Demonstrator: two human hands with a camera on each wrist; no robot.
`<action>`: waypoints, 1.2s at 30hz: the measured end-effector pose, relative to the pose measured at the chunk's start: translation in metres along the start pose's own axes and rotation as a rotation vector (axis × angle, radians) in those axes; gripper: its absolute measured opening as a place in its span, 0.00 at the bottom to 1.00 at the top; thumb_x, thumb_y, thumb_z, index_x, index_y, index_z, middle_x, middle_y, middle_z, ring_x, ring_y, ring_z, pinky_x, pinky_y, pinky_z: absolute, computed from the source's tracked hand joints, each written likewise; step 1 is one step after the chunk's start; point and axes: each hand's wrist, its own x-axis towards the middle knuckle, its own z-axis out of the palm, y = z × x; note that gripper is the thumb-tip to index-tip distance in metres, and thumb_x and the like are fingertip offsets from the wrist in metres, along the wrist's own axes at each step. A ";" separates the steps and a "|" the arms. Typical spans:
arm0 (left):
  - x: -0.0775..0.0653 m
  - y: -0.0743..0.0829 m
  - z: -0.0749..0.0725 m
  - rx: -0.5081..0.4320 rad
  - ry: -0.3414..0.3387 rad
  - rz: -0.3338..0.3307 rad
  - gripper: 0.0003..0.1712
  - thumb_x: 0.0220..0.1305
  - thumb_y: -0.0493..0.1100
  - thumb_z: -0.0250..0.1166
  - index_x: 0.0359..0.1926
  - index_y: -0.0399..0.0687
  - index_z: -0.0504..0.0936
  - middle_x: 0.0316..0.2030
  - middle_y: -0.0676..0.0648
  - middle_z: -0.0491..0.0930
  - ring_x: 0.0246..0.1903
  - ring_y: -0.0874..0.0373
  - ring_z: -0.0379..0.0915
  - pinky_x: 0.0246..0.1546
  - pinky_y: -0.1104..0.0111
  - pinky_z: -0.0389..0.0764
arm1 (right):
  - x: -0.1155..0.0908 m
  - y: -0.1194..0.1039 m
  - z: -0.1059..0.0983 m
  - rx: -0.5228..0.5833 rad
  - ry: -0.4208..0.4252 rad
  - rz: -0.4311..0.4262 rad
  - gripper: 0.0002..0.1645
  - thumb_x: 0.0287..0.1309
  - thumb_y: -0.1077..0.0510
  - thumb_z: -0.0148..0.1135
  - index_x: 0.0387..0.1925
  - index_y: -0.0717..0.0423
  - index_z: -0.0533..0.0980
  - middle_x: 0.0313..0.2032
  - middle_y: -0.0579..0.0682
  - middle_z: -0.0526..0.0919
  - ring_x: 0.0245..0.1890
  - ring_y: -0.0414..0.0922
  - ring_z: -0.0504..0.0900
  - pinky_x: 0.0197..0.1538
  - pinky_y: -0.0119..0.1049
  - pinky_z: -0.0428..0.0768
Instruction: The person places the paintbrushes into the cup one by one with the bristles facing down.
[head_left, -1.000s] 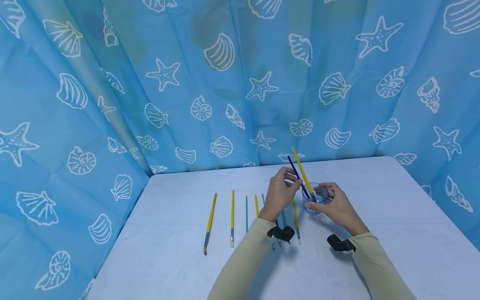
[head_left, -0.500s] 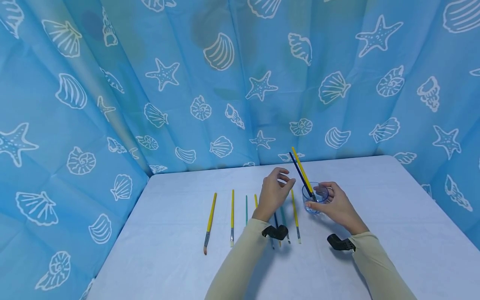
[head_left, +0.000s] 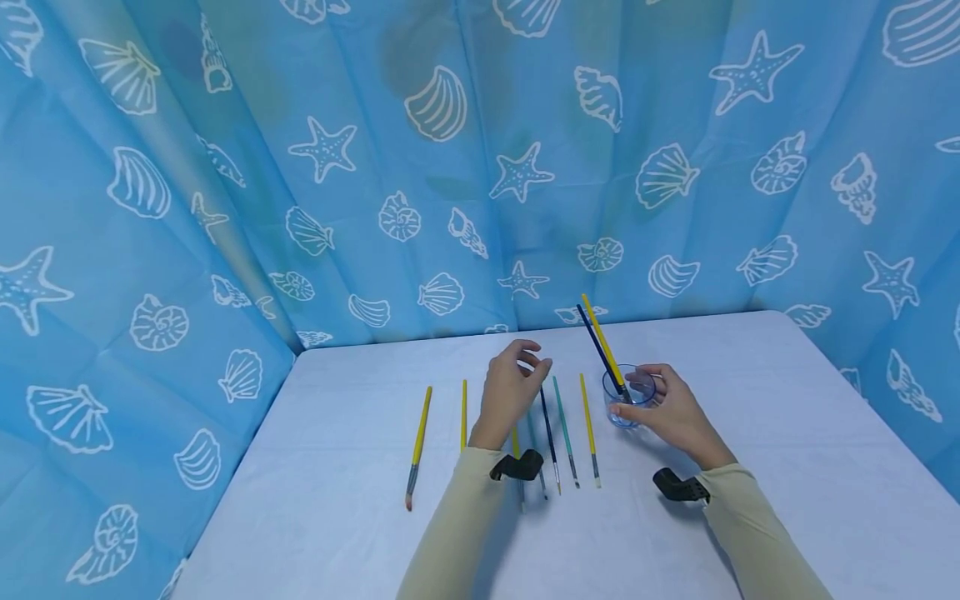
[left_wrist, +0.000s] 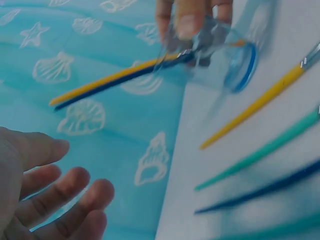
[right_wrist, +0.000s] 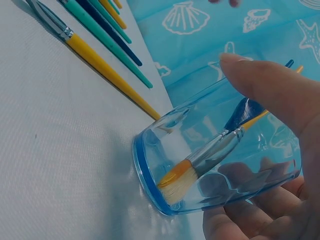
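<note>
My right hand [head_left: 678,417] grips a clear blue-tinted cup [right_wrist: 150,187] from its right side, thumb in front and fingers behind. Inside the cup lean two paintbrushes with bristles down: a yellow-handled paintbrush [head_left: 602,339] and a dark blue one [head_left: 590,330]. Their handles stick out, tilted up and left. My left hand [head_left: 510,387] hovers over the row of brushes, fingers loosely bent and holding nothing. Nearest the cup on the table lies a yellow paintbrush [head_left: 588,417], beside a teal paintbrush [head_left: 562,417] and a navy paintbrush [head_left: 549,429].
On the white-covered table [head_left: 337,500], more paintbrushes lie in the row, partly hidden under my left arm. A yellow paintbrush [head_left: 422,433] with reddish bristles marks the left end. Behind the table hangs a blue shell-patterned curtain [head_left: 450,208].
My left hand has let go of the dark blue paintbrush, which now leans in the cup, and has moved left over the row. My right hand keeps hold of the cup.
</note>
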 end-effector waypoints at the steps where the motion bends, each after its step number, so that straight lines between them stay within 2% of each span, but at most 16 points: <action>1: -0.001 -0.003 -0.004 0.008 0.009 -0.002 0.18 0.72 0.50 0.67 0.58 0.50 0.82 0.42 0.49 0.87 0.35 0.60 0.82 0.33 0.73 0.81 | 0.000 0.000 0.000 -0.001 -0.001 0.000 0.63 0.53 0.39 0.78 0.77 0.61 0.53 0.74 0.64 0.68 0.75 0.65 0.65 0.73 0.64 0.68; 5: -0.004 -0.017 -0.023 0.015 0.038 -0.015 0.18 0.72 0.50 0.66 0.58 0.49 0.82 0.42 0.48 0.87 0.37 0.57 0.83 0.35 0.71 0.83 | -0.001 -0.001 0.001 -0.008 -0.003 0.000 0.63 0.53 0.38 0.78 0.77 0.61 0.53 0.74 0.64 0.68 0.75 0.65 0.65 0.73 0.65 0.68; 14: -0.020 -0.044 -0.063 0.031 0.133 -0.072 0.18 0.70 0.46 0.68 0.57 0.45 0.83 0.42 0.45 0.88 0.39 0.53 0.85 0.37 0.63 0.86 | 0.000 -0.001 0.003 -0.005 -0.013 -0.014 0.64 0.52 0.37 0.78 0.77 0.61 0.53 0.74 0.63 0.69 0.76 0.65 0.65 0.73 0.65 0.68; 21: -0.020 -0.064 -0.089 0.106 0.167 -0.112 0.19 0.70 0.46 0.67 0.58 0.43 0.82 0.43 0.43 0.88 0.39 0.50 0.84 0.37 0.61 0.85 | 0.003 -0.002 0.005 -0.002 -0.002 -0.005 0.64 0.52 0.37 0.78 0.76 0.61 0.53 0.74 0.64 0.68 0.76 0.65 0.65 0.73 0.65 0.68; 27: -0.020 -0.079 -0.106 0.176 0.157 -0.205 0.19 0.70 0.45 0.67 0.57 0.41 0.82 0.42 0.42 0.87 0.38 0.51 0.82 0.36 0.62 0.84 | 0.002 -0.003 0.006 -0.006 0.005 0.024 0.64 0.51 0.37 0.79 0.76 0.60 0.54 0.74 0.64 0.67 0.76 0.65 0.65 0.73 0.64 0.68; 32: -0.021 -0.096 -0.115 0.232 0.139 -0.283 0.19 0.69 0.45 0.67 0.56 0.39 0.82 0.39 0.41 0.85 0.31 0.52 0.77 0.32 0.66 0.77 | 0.000 -0.003 0.005 -0.013 0.003 0.029 0.64 0.51 0.37 0.79 0.76 0.60 0.54 0.75 0.64 0.67 0.76 0.66 0.64 0.73 0.64 0.68; 36: -0.022 -0.108 -0.120 0.260 0.097 -0.404 0.20 0.70 0.46 0.66 0.56 0.38 0.82 0.40 0.40 0.83 0.33 0.51 0.76 0.32 0.65 0.75 | 0.000 -0.003 0.003 -0.012 -0.001 0.017 0.64 0.52 0.37 0.78 0.76 0.60 0.54 0.74 0.65 0.67 0.76 0.66 0.64 0.73 0.65 0.68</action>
